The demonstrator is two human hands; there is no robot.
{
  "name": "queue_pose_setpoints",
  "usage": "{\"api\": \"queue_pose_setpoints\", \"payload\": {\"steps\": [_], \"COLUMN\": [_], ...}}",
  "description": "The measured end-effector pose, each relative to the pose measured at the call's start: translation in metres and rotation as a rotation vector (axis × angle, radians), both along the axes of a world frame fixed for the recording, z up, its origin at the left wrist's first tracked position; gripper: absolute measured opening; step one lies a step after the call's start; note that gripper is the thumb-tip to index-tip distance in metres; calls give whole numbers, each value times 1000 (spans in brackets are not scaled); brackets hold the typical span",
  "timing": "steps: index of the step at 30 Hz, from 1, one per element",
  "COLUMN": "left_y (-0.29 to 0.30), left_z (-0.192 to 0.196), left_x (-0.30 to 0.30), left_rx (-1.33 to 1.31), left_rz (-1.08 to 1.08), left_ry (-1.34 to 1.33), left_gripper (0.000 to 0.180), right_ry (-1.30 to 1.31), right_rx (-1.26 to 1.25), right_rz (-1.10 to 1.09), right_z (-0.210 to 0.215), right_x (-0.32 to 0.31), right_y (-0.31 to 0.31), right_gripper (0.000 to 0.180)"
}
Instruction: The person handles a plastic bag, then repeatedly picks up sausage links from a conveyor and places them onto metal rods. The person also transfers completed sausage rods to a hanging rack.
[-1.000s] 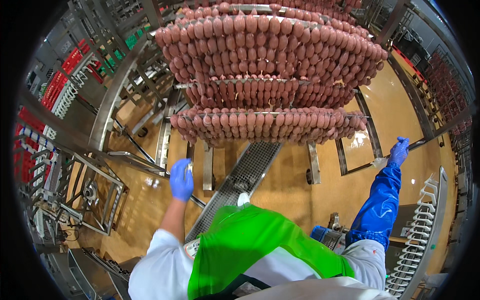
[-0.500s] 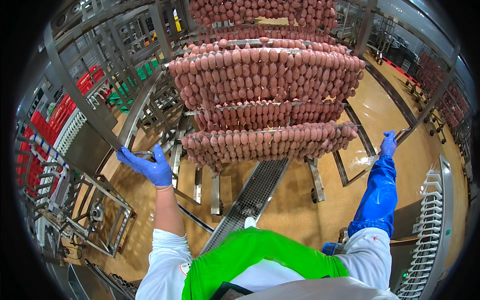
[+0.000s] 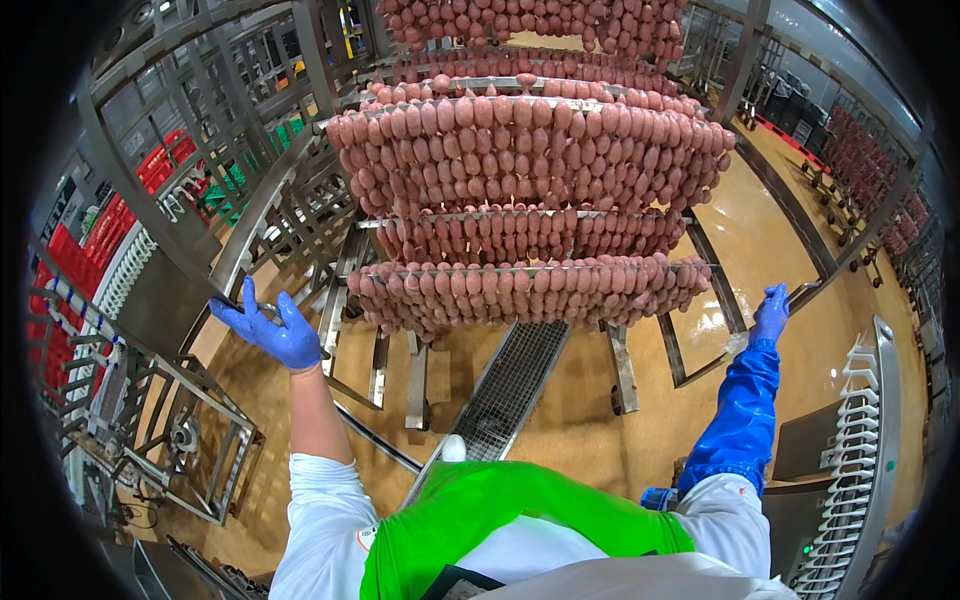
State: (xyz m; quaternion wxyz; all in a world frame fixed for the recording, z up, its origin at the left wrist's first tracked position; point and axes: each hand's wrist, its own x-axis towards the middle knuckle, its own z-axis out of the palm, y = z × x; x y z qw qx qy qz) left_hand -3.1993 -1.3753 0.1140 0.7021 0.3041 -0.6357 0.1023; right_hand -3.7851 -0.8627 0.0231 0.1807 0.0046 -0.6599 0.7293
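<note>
Both arms wide on the frame of a loaded sausage rack

Left hand (image 3: 268,330) at 9 o'clock lies open-fingered on the steel upright (image 3: 262,212); right hand (image 3: 771,313) at 3 o'clock grips the far bar (image 3: 850,260). Sausages (image 3: 530,165) hang at 12 o'clock; a jolt or uneven push could swing loops off.

Brushed steel rack frame (image 3: 262,205), smooth-skinned sausages (image 3: 530,160), glossy wet floor (image 3: 760,250), and seemingly rubbery blue glove on the left hand (image 3: 268,328).

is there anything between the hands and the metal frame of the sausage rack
Nothing visible. The left hand in a blue glove already lies against the left upright of the metal frame, and the right hand is at the right bar. The hanging sausages sit between them.
</note>
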Motion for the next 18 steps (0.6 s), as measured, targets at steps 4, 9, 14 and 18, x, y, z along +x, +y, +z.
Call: {"api": "queue_pose_setpoints", "payload": {"steps": [4, 9, 14, 18], "left_y": [-15, -19, -19, -5], "left_z": [-3, -2, -5, 1], "left_x": [-3, 8, 1, 20], "left_rx": [46, 15, 12, 75], "left_rz": [50, 98, 101, 78], "left_ry": [-22, -15, -82, -142], "left_gripper": [49, 44, 39, 32], "right_ry": [19, -31, 15, -41], "right_rx": [-38, 5, 105, 127], "right_rz": [0, 83, 41, 108], "right_z": [5, 0, -6, -9], "right_x": [8, 21, -12, -6], "right_y": [4, -12, 11, 2], "right_gripper": [38, 39, 40, 39]}}
